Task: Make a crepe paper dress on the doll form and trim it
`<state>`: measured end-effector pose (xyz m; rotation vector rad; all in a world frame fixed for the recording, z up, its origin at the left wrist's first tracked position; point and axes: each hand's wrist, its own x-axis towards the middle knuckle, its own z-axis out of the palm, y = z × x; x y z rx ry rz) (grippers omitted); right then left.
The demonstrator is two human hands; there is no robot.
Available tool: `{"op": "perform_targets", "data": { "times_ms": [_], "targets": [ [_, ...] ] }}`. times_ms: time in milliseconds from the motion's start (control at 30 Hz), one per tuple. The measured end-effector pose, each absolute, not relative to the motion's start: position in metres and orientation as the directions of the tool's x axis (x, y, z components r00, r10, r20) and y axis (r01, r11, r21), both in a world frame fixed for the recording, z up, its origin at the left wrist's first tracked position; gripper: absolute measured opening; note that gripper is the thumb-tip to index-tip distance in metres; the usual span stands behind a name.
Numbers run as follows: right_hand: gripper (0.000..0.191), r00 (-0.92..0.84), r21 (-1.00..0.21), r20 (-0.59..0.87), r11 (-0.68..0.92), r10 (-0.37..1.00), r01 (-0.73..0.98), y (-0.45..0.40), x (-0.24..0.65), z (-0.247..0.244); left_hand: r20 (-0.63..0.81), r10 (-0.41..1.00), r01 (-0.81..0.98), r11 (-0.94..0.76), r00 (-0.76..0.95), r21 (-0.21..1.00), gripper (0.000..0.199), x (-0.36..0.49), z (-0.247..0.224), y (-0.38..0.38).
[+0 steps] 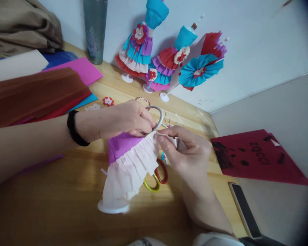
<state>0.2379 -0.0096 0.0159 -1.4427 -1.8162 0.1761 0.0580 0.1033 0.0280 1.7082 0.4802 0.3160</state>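
A small paper dress of purple paper (123,145) and white pleated ruffle (133,167) slants over the table above a round white base (113,206). My left hand (120,118), with a black band at the wrist, is closed with curled fingers on the dress's upper edge. A grey ring (159,114) sticks up beside those fingers; whether they grip it too I cannot tell. My right hand (188,147) pinches the white ruffle strip between thumb and forefinger at its upper end. Behind the ruffle lie scissors with red and yellow handles (163,172), their blades mostly hidden.
Finished paper dresses (137,51) on white stands line the wall, near a tall tumbler (94,34). Coloured paper sheets (36,92) and a red paper flower (108,101) lie left. A red bag (259,157) and a phone (243,208) are right.
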Motion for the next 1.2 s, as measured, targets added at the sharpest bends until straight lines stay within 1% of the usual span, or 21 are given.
{"op": "perform_targets", "data": {
  "times_ms": [100,267,367,533,700,767,933,1100,1200],
  "targets": [
    [0.009,-0.071,-0.494,0.525,0.371,0.848,0.787,-0.011,0.237,0.015,-0.129,0.432,0.181,-0.082,0.893,0.980,0.030,0.059,0.027,0.101],
    [0.010,-0.158,-0.366,0.595,0.441,0.788,0.820,-0.013,0.235,0.014,-0.158,0.467,0.160,0.037,0.870,0.986,0.021,0.058,0.019,0.096],
    [0.013,-0.181,-0.311,0.623,0.453,0.761,0.835,-0.015,0.235,0.014,-0.174,0.483,0.163,0.064,0.858,0.984,0.018,0.059,0.016,0.096],
    [0.019,-0.214,-0.283,0.642,0.487,0.737,0.826,-0.018,0.235,0.013,-0.142,0.499,0.123,0.072,0.855,0.990,0.018,0.060,0.014,0.096],
    [0.017,-0.228,-0.278,0.645,0.501,0.730,0.819,-0.019,0.233,0.013,-0.109,0.491,0.102,0.040,0.864,0.994,0.018,0.060,0.015,0.095],
    [0.018,-0.251,-0.262,0.649,0.520,0.718,0.813,-0.019,0.233,0.013,-0.116,0.503,0.110,0.041,0.856,0.993,0.019,0.060,0.016,0.095],
    [0.022,-0.316,-0.199,0.636,0.545,0.704,0.814,-0.018,0.236,0.011,-0.182,0.515,0.145,0.111,0.838,0.983,0.017,0.063,0.017,0.093],
    [0.020,-0.387,-0.130,0.620,0.575,0.683,0.807,-0.018,0.236,0.012,-0.145,0.514,0.083,0.141,0.846,0.986,0.018,0.064,0.013,0.093],
    [0.018,-0.363,-0.158,0.612,0.559,0.702,0.814,-0.019,0.234,0.013,-0.160,0.517,0.105,0.134,0.841,0.985,0.020,0.064,0.016,0.093]
  ]
}}
